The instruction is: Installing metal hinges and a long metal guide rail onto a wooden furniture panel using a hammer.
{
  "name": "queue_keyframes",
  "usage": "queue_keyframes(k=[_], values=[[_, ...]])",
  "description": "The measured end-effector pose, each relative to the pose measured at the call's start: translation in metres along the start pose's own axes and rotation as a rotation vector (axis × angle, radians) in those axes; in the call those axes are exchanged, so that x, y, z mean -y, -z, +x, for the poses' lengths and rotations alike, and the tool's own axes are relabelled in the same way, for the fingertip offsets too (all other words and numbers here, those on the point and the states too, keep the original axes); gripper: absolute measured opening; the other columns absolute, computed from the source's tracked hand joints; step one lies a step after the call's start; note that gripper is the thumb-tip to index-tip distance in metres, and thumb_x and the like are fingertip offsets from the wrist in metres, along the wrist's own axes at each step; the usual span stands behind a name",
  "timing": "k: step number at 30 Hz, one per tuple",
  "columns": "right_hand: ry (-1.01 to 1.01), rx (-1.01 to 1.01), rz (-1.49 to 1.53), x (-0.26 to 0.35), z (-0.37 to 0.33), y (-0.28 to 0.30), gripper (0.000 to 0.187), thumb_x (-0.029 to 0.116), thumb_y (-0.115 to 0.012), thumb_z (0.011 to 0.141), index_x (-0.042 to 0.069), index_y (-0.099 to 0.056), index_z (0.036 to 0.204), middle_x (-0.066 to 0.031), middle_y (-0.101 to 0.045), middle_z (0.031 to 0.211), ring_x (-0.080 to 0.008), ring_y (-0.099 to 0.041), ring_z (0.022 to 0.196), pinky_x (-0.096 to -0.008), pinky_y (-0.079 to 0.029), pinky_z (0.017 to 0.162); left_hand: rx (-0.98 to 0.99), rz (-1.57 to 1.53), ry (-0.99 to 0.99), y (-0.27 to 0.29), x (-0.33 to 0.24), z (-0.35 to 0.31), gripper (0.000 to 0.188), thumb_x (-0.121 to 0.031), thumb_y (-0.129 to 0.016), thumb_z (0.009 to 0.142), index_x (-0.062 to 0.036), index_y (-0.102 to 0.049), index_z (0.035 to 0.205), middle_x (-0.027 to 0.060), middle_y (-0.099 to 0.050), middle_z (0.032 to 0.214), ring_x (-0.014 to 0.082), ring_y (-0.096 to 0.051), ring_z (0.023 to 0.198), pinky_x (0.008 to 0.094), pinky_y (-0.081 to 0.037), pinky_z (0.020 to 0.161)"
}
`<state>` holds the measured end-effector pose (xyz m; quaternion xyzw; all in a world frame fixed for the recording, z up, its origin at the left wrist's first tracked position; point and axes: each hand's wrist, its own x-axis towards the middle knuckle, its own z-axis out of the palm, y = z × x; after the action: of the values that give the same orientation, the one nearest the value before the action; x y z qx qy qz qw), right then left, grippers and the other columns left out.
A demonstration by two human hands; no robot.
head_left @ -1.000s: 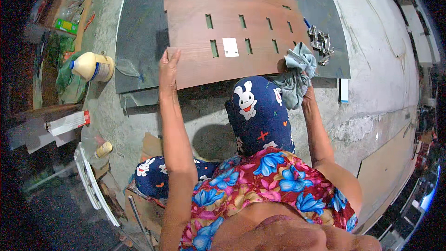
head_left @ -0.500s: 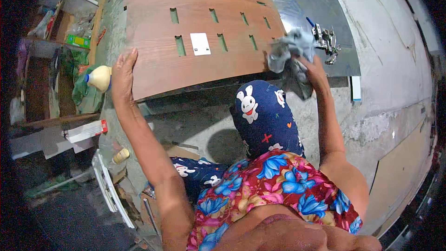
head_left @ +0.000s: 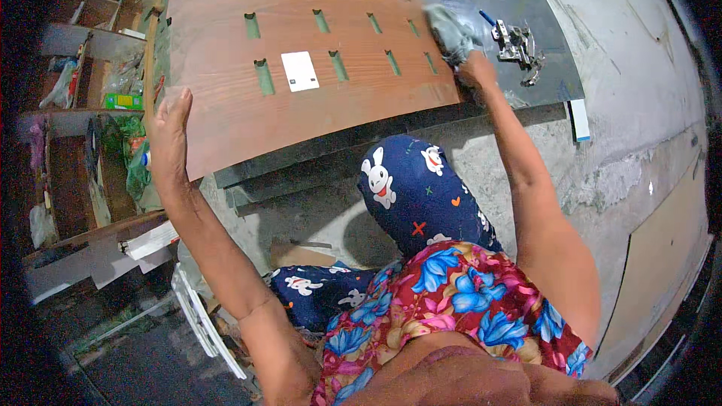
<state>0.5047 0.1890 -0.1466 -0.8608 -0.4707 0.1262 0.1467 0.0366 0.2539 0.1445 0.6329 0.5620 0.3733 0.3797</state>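
Note:
A reddish-brown wood-grain panel [head_left: 218, 98] with rows of rectangular cut-outs lies on a dark tabletop, its near left corner jutting past the edge. My left hand [head_left: 171, 135] is closed around the panel's left edge, thumb uppermost, the other fingers mostly hidden. At the right end, my right hand [head_left: 477, 71] grips a grey cloth [head_left: 451, 30], which is bunched against the panel's right edge and slightly blurred. A white card or label [head_left: 300, 71] lies flat on the panel among the cut-outs.
Several metal hinges [head_left: 515, 43] and a blue pen-like stick [head_left: 487, 17] rest on the dark table [head_left: 553, 79], right of my right hand. Wooden shelving [head_left: 68, 131] with bags and a green box [head_left: 123, 101] stands at left. My knee [head_left: 410, 188] is below the table edge.
My right hand has carried the cloth away from me and leftward, from the near right corner to along the panel's right edge. The panel and left hand appear farther left in view.

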Motion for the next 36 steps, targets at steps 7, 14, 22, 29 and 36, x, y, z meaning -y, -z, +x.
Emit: queue_keyframes(k=[7, 14, 22, 29, 36], values=[[0.27, 0.11, 0.206, 0.146, -0.045, 0.081, 0.05, 0.035, -0.069, 0.072, -0.001, -0.052, 0.104, -0.0227, -0.058, 0.102, -0.0373, -0.057, 0.093, -0.0441, -0.046, 0.079, -0.121, 0.049, 0.136, 0.016, 0.013, -0.006, 0.057, -0.033, -0.063, 0.081, 0.0085, -0.046, 0.115, 0.0115, -0.056, 0.105, 0.0153, -0.053, 0.091, 0.0271, -0.041, 0.083], [0.454, -0.203, 0.268, 0.194, 0.035, 0.038, 0.032, 0.02, -0.061, 0.069, 0.0, -0.057, 0.095, -0.0204, -0.061, 0.095, -0.0375, -0.059, 0.087, -0.044, -0.049, 0.074, -0.066, 0.038, 0.131, 0.003, 0.0, -0.015, 0.048, -0.029, -0.062, 0.083, 0.007, -0.05, 0.112, 0.0107, -0.057, 0.102, 0.0153, -0.053, 0.091, 0.0266, -0.041, 0.083], [-0.051, -0.076, 0.054, 0.066, 0.134, -0.02, 0.03, 0.025, -0.06, 0.072, 0.002, -0.066, 0.09, -0.0196, -0.064, 0.092, -0.0363, -0.061, 0.089, -0.0435, -0.049, 0.074, -0.099, -0.022, 0.141, -0.006, -0.004, -0.021, 0.041, -0.026, -0.061, 0.084, 0.0056, -0.051, 0.109, 0.0089, -0.058, 0.096, 0.0133, -0.054, 0.085, 0.0254, -0.043, 0.078], [0.356, -0.118, 0.209, 0.211, 0.118, 0.026, 0.033, 0.03, -0.062, 0.072, 0.0, -0.065, 0.083, -0.0224, -0.063, 0.089, -0.0359, -0.062, 0.085, -0.0419, -0.049, 0.068, -0.066, -0.083, 0.124, -0.011, -0.003, -0.022, 0.039, -0.026, -0.06, 0.084, 0.0053, -0.051, 0.106, 0.0086, -0.058, 0.094, 0.0123, -0.054, 0.082, 0.0247, -0.044, 0.074], [1.015, -0.26, 0.255, 0.388, -0.081, 0.095, 0.02, 0.023, -0.058, 0.075, 0.011, -0.068, 0.087, -0.015, -0.06, 0.097, -0.0349, -0.059, 0.088, -0.0466, -0.05, 0.065, -0.089, -0.062, 0.181, 0.007, 0.026, -0.021, 0.044, -0.029, -0.056, 0.087, 0.0043, -0.049, 0.115, 0.0098, -0.056, 0.103, 0.0149, -0.051, 0.091, 0.0268, -0.04, 0.082]])
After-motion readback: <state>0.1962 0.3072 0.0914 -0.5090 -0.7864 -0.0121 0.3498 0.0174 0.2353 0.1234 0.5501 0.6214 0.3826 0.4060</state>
